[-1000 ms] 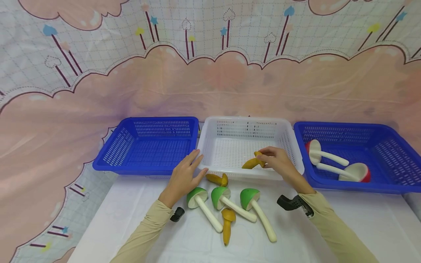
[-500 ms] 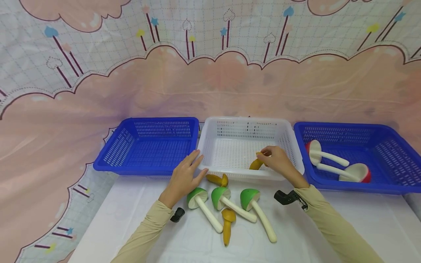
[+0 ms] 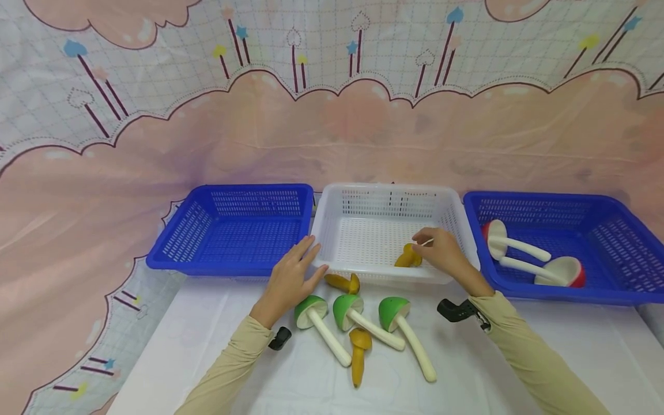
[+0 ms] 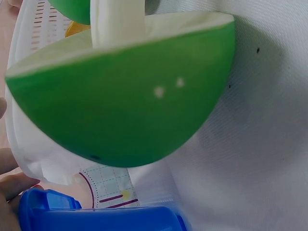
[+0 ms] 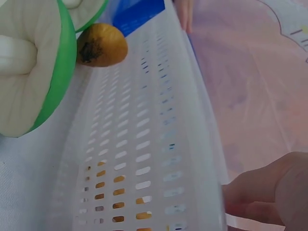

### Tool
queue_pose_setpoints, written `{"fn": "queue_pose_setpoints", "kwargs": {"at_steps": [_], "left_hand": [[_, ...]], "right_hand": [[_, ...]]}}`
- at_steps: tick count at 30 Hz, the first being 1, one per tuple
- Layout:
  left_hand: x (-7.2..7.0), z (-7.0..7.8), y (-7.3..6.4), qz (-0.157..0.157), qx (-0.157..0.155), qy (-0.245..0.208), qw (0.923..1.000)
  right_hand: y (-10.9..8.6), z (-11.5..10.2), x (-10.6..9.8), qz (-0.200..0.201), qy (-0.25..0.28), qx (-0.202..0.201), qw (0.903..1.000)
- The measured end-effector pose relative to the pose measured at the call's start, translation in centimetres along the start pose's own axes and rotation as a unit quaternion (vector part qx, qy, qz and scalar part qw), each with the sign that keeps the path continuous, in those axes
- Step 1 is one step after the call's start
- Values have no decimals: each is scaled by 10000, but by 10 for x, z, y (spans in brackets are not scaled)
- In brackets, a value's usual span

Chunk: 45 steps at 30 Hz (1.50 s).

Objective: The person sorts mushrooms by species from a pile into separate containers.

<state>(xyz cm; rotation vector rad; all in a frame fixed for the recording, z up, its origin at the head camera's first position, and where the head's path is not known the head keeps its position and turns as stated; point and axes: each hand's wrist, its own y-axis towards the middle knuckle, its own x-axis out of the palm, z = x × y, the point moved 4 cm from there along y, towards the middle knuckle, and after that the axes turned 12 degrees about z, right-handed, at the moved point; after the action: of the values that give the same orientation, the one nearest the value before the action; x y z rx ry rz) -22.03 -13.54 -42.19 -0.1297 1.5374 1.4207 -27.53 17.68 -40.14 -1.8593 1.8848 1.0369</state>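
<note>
My right hand [image 3: 441,253] reaches over the front rim of the white basket [image 3: 394,275], its thumb and fingers parted. Just beside its fingertips, a yellow toy mushroom [image 3: 407,256] lies inside the basket. In the right wrist view its yellow shows through the basket's slots. My left hand [image 3: 291,276] rests with straight fingers at the white basket's front left corner. Near that hand are a yellow mushroom [image 3: 342,282] at the basket's front and a green-capped mushroom [image 3: 311,316], whose cap [image 4: 130,101] fills much of the left wrist view.
Two more green-capped mushrooms [image 3: 349,312] and another yellow mushroom [image 3: 359,357] lie on the white cloth [image 3: 467,369]. A blue basket [image 3: 228,271] stands at left. The blue basket [image 3: 565,297] at right holds two red-capped mushrooms [image 3: 562,271].
The right hand has lowered the yellow mushroom into the white basket and let go of it; its fingers have parted. The left hand has stayed in place.
</note>
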Motion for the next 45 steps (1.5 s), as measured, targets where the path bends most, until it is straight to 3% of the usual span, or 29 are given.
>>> {"fn": "queue_pose_setpoints", "kwargs": {"at_steps": [8, 24, 39, 45], "left_hand": [[-1, 0, 3, 26, 1, -19, 10000], [0, -1, 1, 11, -20, -41, 10000], [2, -2, 0, 10, 6, -78, 10000], [1, -2, -1, 37, 18, -72, 10000]], "right_hand": [[-4, -11, -9, 37, 266, -179, 9995], [-30, -40, -14, -70, 605, -693, 9957], [-54, -64, -10, -528, 799, -1212, 9880], [-62, -74, -6, -832, 825, -1228, 9855]]}}
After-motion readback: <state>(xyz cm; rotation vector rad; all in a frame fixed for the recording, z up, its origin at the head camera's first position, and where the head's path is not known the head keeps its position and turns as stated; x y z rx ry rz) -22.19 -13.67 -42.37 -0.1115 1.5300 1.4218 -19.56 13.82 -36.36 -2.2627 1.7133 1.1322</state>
